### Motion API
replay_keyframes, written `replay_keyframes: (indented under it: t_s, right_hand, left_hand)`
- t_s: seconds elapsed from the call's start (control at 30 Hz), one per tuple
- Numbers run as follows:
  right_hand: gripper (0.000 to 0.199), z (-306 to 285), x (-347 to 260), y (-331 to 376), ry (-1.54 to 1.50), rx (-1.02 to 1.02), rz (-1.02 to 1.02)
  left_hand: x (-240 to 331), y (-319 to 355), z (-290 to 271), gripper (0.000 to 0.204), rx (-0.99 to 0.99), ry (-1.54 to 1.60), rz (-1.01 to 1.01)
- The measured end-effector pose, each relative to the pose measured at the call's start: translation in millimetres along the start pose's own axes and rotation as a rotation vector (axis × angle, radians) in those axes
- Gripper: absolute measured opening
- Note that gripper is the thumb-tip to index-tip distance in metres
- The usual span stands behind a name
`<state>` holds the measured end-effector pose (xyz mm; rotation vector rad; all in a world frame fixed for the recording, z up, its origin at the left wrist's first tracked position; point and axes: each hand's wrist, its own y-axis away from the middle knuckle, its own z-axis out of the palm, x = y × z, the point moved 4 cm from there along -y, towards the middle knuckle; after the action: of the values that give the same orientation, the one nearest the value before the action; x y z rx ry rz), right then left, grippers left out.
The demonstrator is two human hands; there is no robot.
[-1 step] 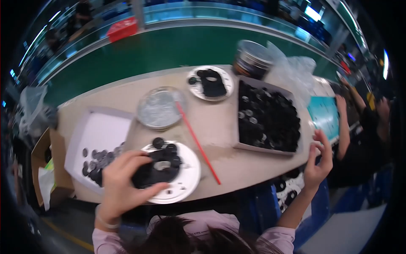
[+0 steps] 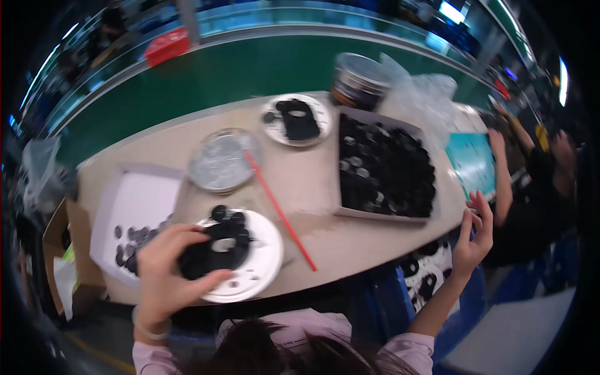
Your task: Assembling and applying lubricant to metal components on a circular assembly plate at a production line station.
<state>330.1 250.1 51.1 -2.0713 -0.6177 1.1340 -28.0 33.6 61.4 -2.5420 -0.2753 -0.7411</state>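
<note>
Left hand (image 2: 167, 269): round black pieces (image 2: 234, 257), grip unclear
Right hand (image 2: 472, 247): fingers bent, hold unclear
Red stick (image 2: 279, 209): between plate (image 2: 270, 253) and box (image 2: 377, 216)

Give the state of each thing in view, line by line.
Left hand, curved over black parts
Right hand, raised, fingers bent
Near plate, partly covered
Far plate, partly covered
White box, open, partly filled
Right box, open, well filled
Red stick, lying aslant
Round dish, lying flat
Tub, upright; lid unclear
Right bag, crumpled
Cardboard box, open

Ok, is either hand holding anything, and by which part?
The left hand is curled around the left side of the black piece on the near white plate; whether it grips cannot be told. The right hand holds nothing visible.
</note>
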Motion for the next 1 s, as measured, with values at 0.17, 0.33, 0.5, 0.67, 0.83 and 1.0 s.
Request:
replay_keyframes:
  t_s: [0.17,0.33,0.5,0.67,0.83,1.0]
  right_hand:
    - [0.036,-84,138,62,0.527,-0.081,0.521]
    - [0.053,-78,255,149,0.655,-0.457,0.913]
    - [0.094,-56,384,225,0.553,-0.417,0.948]
    - [0.076,58,420,113,0.544,-0.306,0.698]
    - [0.066,52,438,-60,0.535,-0.244,0.548]
    - [0.057,24,435,-174,0.578,-0.149,0.435]
  left_hand:
    - [-70,-16,-47,0.043,0.055,0.318,-0.032]
    - [-148,-123,-88,0.028,0.328,-0.281,-0.123]
    - [-181,-201,-35,0.029,0.24,-0.567,-0.07]
    - [-243,-239,15,0.046,0.196,-0.643,-0.265]
    - [-267,-250,18,0.049,0.046,-0.915,-0.503]
    - [-229,-259,0,0.055,0.149,-0.919,-0.449]
